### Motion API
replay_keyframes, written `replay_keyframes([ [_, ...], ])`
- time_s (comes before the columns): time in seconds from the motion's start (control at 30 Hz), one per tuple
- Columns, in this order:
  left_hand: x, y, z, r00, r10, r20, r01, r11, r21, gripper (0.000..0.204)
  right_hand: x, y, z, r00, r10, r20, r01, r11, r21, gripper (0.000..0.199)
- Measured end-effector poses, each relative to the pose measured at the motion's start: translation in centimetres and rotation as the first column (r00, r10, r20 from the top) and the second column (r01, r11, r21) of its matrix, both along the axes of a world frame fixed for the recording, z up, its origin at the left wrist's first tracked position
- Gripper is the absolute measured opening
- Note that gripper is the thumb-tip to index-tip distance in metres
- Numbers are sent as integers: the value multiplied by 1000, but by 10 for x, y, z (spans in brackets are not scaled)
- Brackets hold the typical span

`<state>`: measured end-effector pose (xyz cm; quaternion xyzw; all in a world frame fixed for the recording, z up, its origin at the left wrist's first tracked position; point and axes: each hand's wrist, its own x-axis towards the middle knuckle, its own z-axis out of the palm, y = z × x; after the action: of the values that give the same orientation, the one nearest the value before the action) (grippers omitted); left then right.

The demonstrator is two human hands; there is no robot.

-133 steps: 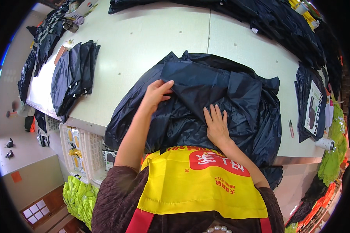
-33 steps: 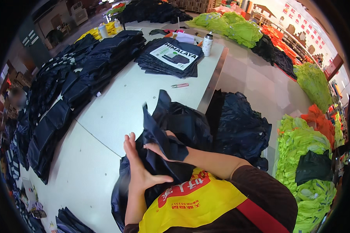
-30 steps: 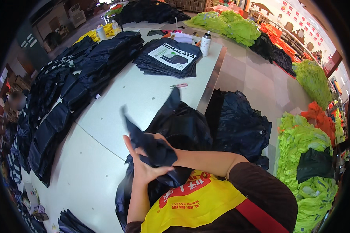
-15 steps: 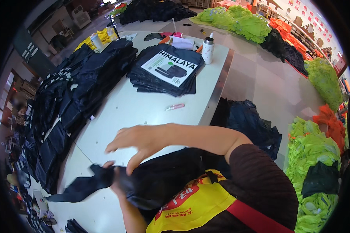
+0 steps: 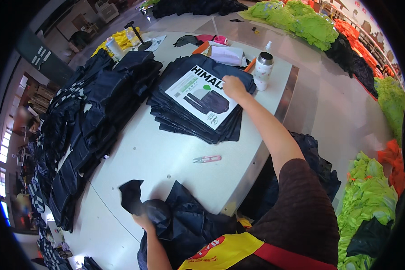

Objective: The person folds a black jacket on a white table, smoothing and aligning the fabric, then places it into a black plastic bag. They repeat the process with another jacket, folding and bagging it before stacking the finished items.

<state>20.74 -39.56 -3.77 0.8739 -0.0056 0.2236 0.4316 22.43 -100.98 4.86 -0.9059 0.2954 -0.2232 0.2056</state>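
My right hand (image 5: 233, 86) reaches far forward and rests on a white printed card (image 5: 201, 95) that lies on top of a stack of flat dark navy pieces (image 5: 184, 120); whether it grips the card is unclear. My left hand (image 5: 143, 219) is low at the near table edge, closed on a crumpled dark navy garment (image 5: 184, 220) that bunches against my body. A small pink thread snipper (image 5: 208, 159) lies on the white table (image 5: 157, 157) between the two hands.
A white and steel bottle (image 5: 263, 70) stands right of the stack. Long rows of folded navy garments (image 5: 90, 117) fill the table's left side. Neon green clothing heaps (image 5: 369, 198) and a dark heap (image 5: 315, 157) lie at the right. Small items clutter the far end.
My right arm has stretched out from in front of my chest to the printed card on the far stack. My left hand keeps hold of the navy garment, which now lies bunched low.
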Motion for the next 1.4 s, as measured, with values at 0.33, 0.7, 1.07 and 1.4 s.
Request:
replay_keyframes([
  [0.33, 3, 47, -57, 967, 216, -133, -157, 922, 353, 25, 50, -99, -8, 911, -334, -242, 328, 942, -64, 31],
  [0.7, -4, 64, -67, 992, 86, -92, -54, 949, 311, 25, 147, -88, -11, 1000, 24, -20, -29, 957, -289, 20],
  [1.07, -14, 74, -83, 976, 113, -186, -69, 971, 228, 26, 233, -175, -28, 983, -62, -175, -32, 871, -490, 23],
  [1.4, -30, 76, -90, 944, 174, -280, -114, 969, 218, 32, 266, -201, -52, 879, 69, -472, -273, 883, -381, 13],
])
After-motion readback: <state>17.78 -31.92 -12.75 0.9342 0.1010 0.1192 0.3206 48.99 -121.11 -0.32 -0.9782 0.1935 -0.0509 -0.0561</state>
